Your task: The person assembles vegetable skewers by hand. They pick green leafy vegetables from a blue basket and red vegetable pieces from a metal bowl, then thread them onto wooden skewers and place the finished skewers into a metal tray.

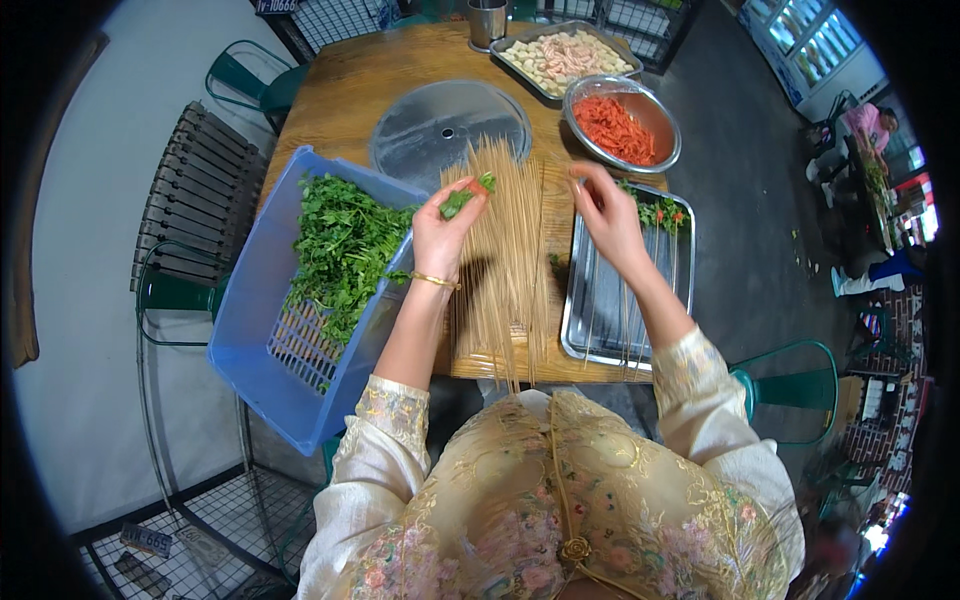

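My left hand, with a gold bracelet at the wrist, pinches a small folded bunch of green herb leaves with a bit of red in it. Below that hand lies a thick pile of bamboo skewers. My right hand hovers over the left side of a metal tray, thumb and fingers drawn together; whether anything thin is between them is unclear. Several skewers with herbs and red pieces rest in the tray, heads at the far end. A blue plastic crate of leafy herbs stands left.
Beyond the skewers lies a round metal lid. A steel bowl of red shreds, a tray of pale pieces and a metal canister stand farther back. Green metal chairs flank the wooden table. A person sits at another table.
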A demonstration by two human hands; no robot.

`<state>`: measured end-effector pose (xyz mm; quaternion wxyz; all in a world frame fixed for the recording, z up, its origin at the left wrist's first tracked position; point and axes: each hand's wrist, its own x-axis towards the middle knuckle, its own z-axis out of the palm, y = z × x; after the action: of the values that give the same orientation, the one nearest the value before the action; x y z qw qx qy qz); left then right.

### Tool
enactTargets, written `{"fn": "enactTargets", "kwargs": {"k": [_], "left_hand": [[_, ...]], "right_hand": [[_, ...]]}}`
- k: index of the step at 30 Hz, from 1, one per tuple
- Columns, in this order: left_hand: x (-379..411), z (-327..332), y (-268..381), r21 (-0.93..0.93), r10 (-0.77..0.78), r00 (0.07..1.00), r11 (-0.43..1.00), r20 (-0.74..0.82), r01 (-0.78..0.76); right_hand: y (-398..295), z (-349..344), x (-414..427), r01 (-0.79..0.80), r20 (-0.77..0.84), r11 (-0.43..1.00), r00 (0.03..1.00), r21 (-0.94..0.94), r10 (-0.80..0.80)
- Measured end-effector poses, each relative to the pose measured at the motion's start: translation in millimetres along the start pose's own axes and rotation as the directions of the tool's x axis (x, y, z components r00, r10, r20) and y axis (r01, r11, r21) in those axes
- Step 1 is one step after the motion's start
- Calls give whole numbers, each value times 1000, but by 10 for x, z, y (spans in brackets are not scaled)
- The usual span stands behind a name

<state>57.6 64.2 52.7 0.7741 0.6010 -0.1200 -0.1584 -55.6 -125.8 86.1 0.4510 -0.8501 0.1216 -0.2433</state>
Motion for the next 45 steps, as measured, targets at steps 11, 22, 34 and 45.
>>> {"fn": "enactTargets", "kwargs": {"k": [11,22,34,45], "left_hand": [[145,432,32,210,197,977,955,80,-210],[64,614,131,340,297,941,878,163,-336],[43,620,103,339,358,915,850,188,-403],[-30,721,89,305,178,958,921,227,-243]], "right_hand": [[-330,-582,-1036,151,64,897,989,-416,-137],[-338,-650,-1134,132,49,861,991,-490,-124],[-315,-622,-1120,128,35,874,991,-469,-127],[-201,-575,-1100,85,-26,954,995,-286,-97]]}}
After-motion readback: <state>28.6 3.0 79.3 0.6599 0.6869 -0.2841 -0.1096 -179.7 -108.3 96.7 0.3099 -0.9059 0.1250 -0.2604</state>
